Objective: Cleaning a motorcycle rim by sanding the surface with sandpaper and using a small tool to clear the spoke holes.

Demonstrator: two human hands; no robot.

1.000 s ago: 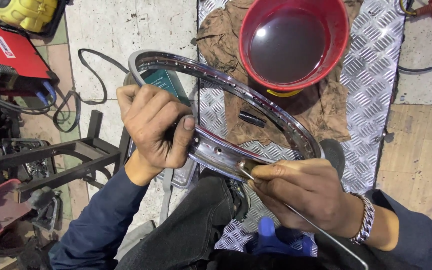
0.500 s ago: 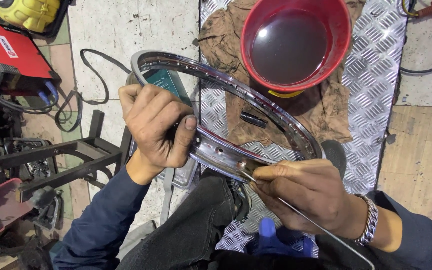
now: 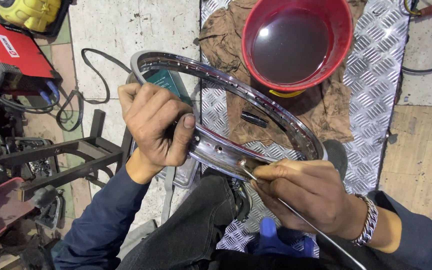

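Observation:
A chrome wheel rim [image 3: 236, 90] with spoke holes is held tilted over my lap. My left hand [image 3: 156, 125] grips its near left edge, thumb pressed on the outer face. My right hand [image 3: 306, 195] pinches a thin metal spoke [image 3: 321, 232] whose tip sits at a hole in the rim's near side. The spoke's long end runs down to the right past my wrist, which wears a metal bracelet [image 3: 368, 220].
A red basin [image 3: 296, 42] of dark liquid stands on a brown rag [image 3: 336, 115] over a tread-plate sheet [image 3: 376, 75]. A small black piece [image 3: 254, 119] lies on the rag. A red machine [image 3: 11, 55], cables and a black metal frame [image 3: 61, 155] are at the left.
The rim and both hands have barely shifted. The spoke tip stays at the rim hole.

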